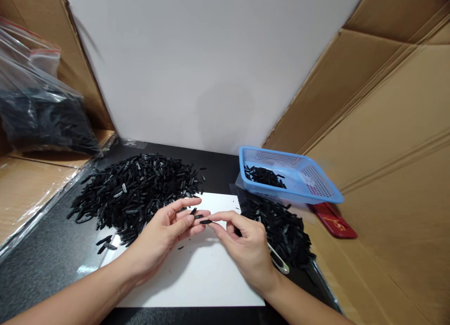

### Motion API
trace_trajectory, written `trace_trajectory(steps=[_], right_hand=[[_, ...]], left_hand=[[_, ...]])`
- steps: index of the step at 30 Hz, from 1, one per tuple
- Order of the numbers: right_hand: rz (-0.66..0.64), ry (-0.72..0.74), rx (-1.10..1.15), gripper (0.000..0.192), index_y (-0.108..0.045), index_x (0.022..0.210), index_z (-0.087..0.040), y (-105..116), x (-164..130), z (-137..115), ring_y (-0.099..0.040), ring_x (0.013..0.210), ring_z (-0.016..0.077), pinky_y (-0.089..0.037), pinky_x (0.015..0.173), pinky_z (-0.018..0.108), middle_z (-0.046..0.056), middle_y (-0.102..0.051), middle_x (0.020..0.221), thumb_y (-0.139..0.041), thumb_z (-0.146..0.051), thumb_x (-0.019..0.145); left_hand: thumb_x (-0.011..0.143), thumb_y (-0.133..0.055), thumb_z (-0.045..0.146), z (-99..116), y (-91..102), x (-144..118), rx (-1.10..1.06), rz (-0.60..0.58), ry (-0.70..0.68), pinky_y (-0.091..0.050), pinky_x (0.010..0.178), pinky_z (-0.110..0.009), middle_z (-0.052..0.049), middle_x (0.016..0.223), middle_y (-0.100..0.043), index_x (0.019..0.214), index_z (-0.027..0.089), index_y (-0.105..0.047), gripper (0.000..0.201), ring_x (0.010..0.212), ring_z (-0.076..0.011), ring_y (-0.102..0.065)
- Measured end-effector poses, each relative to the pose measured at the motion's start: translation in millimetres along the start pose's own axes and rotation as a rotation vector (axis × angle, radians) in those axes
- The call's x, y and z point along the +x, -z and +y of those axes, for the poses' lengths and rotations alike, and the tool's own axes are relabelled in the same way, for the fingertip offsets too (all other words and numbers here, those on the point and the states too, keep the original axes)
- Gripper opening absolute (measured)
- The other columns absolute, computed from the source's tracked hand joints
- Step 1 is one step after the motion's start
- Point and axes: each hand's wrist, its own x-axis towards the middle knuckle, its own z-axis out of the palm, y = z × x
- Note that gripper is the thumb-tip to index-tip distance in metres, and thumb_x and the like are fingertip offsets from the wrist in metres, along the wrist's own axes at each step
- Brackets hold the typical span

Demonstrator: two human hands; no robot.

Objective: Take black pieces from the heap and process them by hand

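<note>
Over a white sheet (197, 278), my left hand (165, 229) is turned palm up with small black plastic pieces (198, 216) lying on its fingers, the thumb resting against them. My right hand (242, 243) pinches one small, narrow black piece (205, 222) between thumb and forefinger, close to the left fingertips. A large pile of similar black pieces (140, 189) spreads behind and left of my left hand. Beyond my right hand lies a second pile (288, 231). A pale-handled tool (279, 260) sticks out from behind my right hand, its working end hidden.
A blue perforated basket (309, 175) with some black pieces inside stands at the back right. Next to it lies a red flat object (332, 220). A clear zip bag (42, 114) of dark pieces rests at left. Cardboard (397, 128) and a white panel (211, 57) surround the table.
</note>
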Motion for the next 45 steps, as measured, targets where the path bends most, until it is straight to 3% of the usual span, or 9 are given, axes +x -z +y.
trace_trajectory(steps=[5,8,12,18,23,27,32,36,45], right_hand=[[-0.009,-0.157,0.188,0.006,-0.073,0.082,-0.020,0.4,2.1,-2.5,-0.036,0.045,0.0087,-0.031,0.049,0.023,-0.006,-0.051,0.053,-0.068,-0.018,0.080],[-0.044,-0.425,0.653,0.009,-0.061,0.078,-0.022,0.7,5.0,-1.2,-0.027,0.041,0.0076,-0.024,0.043,0.021,-0.010,-0.039,0.048,-0.063,-0.030,0.081],[-0.121,-0.648,1.104,0.026,-0.047,0.066,-0.020,0.6,7.8,1.2,-0.023,0.036,0.0039,-0.017,0.038,0.019,-0.006,-0.050,0.051,-0.055,-0.038,0.083],[-0.145,-0.661,1.044,0.025,-0.048,0.069,-0.019,-2.1,7.9,0.9,-0.026,0.033,0.0009,-0.013,0.036,0.016,-0.002,-0.062,0.055,-0.070,-0.028,0.078],[-0.114,-0.706,1.029,0.020,-0.063,0.087,-0.018,-0.7,11.1,1.4,-0.022,0.036,0.0027,-0.015,0.038,0.018,-0.006,-0.053,0.054,-0.068,-0.035,0.078],[-0.100,-0.568,0.629,0.025,-0.072,0.083,-0.016,-2.6,10.5,1.0,-0.024,0.043,0.0066,-0.021,0.043,0.022,-0.009,-0.035,0.051,-0.066,-0.041,0.081],[-0.111,-0.361,0.201,0.017,-0.079,0.087,-0.018,-5.9,6.4,-1.1,-0.032,0.049,0.0109,-0.027,0.050,0.026,-0.007,-0.039,0.049,-0.069,-0.029,0.079],[-0.086,-0.362,0.248,0.015,-0.080,0.081,-0.018,-4.1,5.0,-2.0,-0.038,0.052,0.0123,-0.031,0.052,0.027,-0.001,-0.060,0.058,-0.068,-0.027,0.079],[-0.084,-0.491,0.445,0.020,-0.075,0.067,-0.018,-0.5,8.3,-6.2,-0.043,0.056,0.0130,-0.035,0.057,0.027,-0.001,-0.059,0.056,-0.072,-0.035,0.077]], left_hand=[[0.080,-0.076,0.020,-0.4,-0.7,1.3,-0.002,0.006,-0.005,-0.053,0.086,-0.018,-0.002,0.088,-0.077,0.108,0.018,-0.069,0.029,0.087,-0.0115,-0.072],[0.083,-0.074,0.024,-1.0,0.2,2.1,0.033,-0.004,-0.027,-0.054,0.087,-0.022,-0.007,0.098,-0.077,0.110,0.017,-0.068,0.029,0.094,-0.0160,-0.072],[0.084,-0.072,0.027,-2.2,1.2,1.7,0.113,-0.031,-0.061,-0.054,0.088,-0.029,-0.012,0.106,-0.076,0.116,0.015,-0.065,0.034,0.100,-0.0214,-0.071],[0.086,-0.069,0.029,-3.1,1.9,1.3,0.203,-0.049,-0.052,-0.051,0.091,-0.032,-0.012,0.105,-0.078,0.125,0.017,-0.060,0.041,0.100,-0.0219,-0.071],[0.086,-0.068,0.031,-2.1,2.0,2.7,0.173,-0.037,-0.023,-0.047,0.096,-0.034,-0.013,0.108,-0.076,0.124,0.017,-0.061,0.041,0.107,-0.0241,-0.068],[0.083,-0.071,0.032,-1.6,0.7,1.8,0.211,-0.005,-0.052,-0.049,0.088,-0.030,-0.010,0.100,-0.078,0.116,0.016,-0.067,0.037,0.098,-0.0224,-0.070],[0.078,-0.075,0.033,-4.2,-0.3,0.2,0.288,-0.002,-0.085,-0.050,0.076,-0.026,-0.005,0.086,-0.078,0.110,0.018,-0.071,0.036,0.082,-0.0187,-0.069],[0.081,-0.074,0.035,-4.0,-1.0,-0.4,0.267,-0.042,-0.085,-0.050,0.084,-0.029,-0.006,0.087,-0.078,0.112,0.018,-0.068,0.036,0.085,-0.0190,-0.070],[0.086,-0.068,0.034,-1.7,-0.2,-2.4,0.264,-0.090,-0.089,-0.051,0.082,-0.030,-0.011,0.091,-0.080,0.118,0.017,-0.062,0.036,0.088,-0.0207,-0.071]])
